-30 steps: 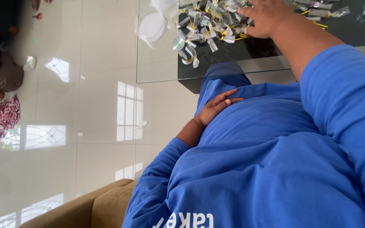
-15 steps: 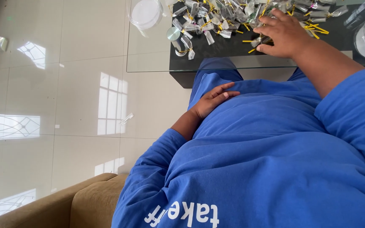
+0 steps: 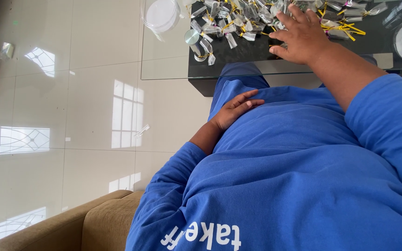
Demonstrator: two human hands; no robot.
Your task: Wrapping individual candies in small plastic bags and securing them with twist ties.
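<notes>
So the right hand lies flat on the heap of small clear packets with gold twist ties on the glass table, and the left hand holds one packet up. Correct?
Not quite. In the head view the left hand holds nothing; it rests on the blue sweatshirt. The right hand does lie on the small clear packets with gold twist ties on the glass table.

clear gold-tied packets [image 3: 238, 21], glass table [image 3: 173, 69]

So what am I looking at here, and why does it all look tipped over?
The camera sits on a person's head and looks down, so you see their own body in a blue sweatshirt. Their right hand lies spread flat on a pile of small clear plastic packets tied with gold twist ties, on a glass-topped table. Their left hand rests on the blue sweatshirt and holds nothing. A round clear plastic lid lies near the table's edge. Below is a shiny white tiled floor.
</notes>
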